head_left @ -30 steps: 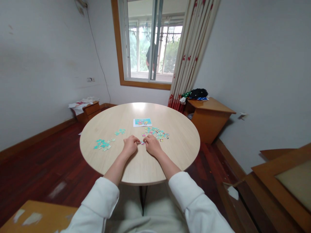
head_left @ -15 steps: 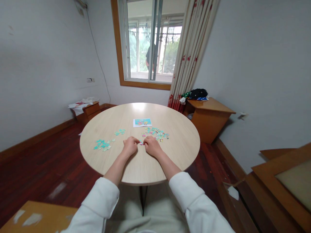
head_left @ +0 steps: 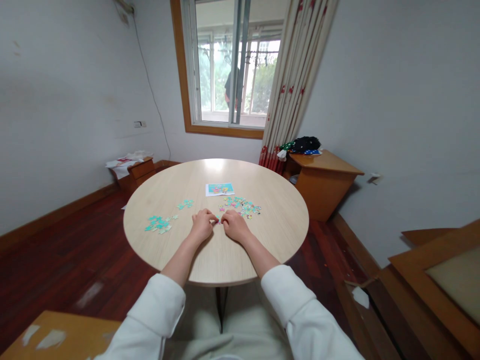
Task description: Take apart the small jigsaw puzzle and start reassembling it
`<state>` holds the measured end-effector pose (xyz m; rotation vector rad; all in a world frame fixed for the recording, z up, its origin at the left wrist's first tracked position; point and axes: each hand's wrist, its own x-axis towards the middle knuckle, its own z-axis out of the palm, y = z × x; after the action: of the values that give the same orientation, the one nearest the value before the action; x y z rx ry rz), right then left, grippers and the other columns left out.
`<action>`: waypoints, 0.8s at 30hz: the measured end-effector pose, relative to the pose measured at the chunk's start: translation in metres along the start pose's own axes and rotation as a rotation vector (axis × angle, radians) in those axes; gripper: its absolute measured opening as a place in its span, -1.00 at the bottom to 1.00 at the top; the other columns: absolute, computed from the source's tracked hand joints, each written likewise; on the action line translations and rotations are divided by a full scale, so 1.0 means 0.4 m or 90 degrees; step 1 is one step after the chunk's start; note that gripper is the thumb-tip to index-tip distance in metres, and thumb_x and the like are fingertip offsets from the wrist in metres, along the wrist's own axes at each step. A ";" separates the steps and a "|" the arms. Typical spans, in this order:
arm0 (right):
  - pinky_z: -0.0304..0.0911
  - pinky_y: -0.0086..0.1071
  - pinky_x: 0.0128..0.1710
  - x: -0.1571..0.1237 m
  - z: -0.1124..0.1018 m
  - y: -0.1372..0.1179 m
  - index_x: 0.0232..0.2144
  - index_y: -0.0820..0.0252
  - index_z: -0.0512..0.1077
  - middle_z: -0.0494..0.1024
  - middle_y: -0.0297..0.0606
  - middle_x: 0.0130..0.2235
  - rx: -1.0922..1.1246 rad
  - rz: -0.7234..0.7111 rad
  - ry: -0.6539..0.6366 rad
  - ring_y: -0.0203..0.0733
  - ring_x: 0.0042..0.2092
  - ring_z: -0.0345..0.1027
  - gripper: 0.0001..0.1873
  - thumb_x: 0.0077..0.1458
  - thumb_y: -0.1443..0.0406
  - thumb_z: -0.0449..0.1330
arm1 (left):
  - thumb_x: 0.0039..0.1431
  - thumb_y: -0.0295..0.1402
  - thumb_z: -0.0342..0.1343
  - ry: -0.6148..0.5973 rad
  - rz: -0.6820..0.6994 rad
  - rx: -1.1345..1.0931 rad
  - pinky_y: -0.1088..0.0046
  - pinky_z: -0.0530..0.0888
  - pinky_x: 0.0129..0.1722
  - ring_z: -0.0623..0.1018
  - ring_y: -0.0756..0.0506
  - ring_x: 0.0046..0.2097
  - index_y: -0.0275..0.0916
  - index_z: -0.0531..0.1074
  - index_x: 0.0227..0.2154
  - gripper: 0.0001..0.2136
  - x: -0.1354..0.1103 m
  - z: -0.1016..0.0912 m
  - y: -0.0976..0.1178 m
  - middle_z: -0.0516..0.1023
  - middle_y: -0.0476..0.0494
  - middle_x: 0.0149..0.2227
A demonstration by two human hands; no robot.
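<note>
Small jigsaw puzzle pieces, pink and turquoise, lie between my two hands over the middle of the round table. My left hand has its fingertips closed on them from the left side. From the right, my right hand rests on the tabletop with curled fingers pinching at the same pieces, which the fingers partly cover. Just beyond my right hand spreads a pile of mixed puzzle pieces. Turquoise pieces form a heap left of my left hand, and a smaller group sits farther back.
A printed picture card lies towards the far side of the pale round table. Behind the table on the right stands a wooden desk with dark cloth on it. A person is visible beyond the window.
My left hand has shifted slightly to the right, closer to my right hand, and its fingers now cover more of the pieces. My right hand has hardly moved.
</note>
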<state>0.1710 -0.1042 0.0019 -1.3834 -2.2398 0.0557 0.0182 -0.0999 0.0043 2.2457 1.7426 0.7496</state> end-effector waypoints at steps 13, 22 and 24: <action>0.15 -0.41 -0.15 0.001 -0.006 -0.003 -0.39 0.22 0.48 0.47 -0.20 -0.27 -0.015 0.022 -0.007 -0.21 -0.15 0.28 -0.74 0.08 0.49 0.00 | 0.07 -0.57 0.00 0.060 0.000 -0.026 0.28 0.22 -0.07 0.43 -0.12 -0.08 -0.17 0.55 -0.34 -0.75 -0.001 -0.001 -0.002 0.43 -0.15 -0.23; 0.14 -0.40 -0.14 0.004 -0.007 0.001 -0.41 0.21 0.47 0.48 -0.19 -0.27 -0.013 0.073 0.027 -0.20 -0.14 0.27 -0.73 0.08 0.51 -0.01 | 0.08 -0.56 -0.05 0.020 -0.011 -0.030 0.26 0.21 -0.06 0.43 -0.13 -0.07 -0.17 0.55 -0.35 -0.72 -0.001 0.004 -0.001 0.44 -0.16 -0.23; 0.13 -0.39 -0.13 0.006 -0.002 0.006 -0.41 0.20 0.47 0.48 -0.19 -0.27 -0.021 0.080 0.037 -0.19 -0.14 0.27 -0.72 0.07 0.51 -0.01 | 0.03 -0.61 -0.07 0.038 -0.025 -0.044 0.27 0.22 -0.06 0.44 -0.13 -0.07 -0.18 0.53 -0.33 -0.69 -0.001 0.000 0.000 0.46 -0.15 -0.22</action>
<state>0.1726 -0.1012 0.0027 -1.5221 -2.1142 0.0222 0.0183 -0.1002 0.0043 2.1595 1.7542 0.8627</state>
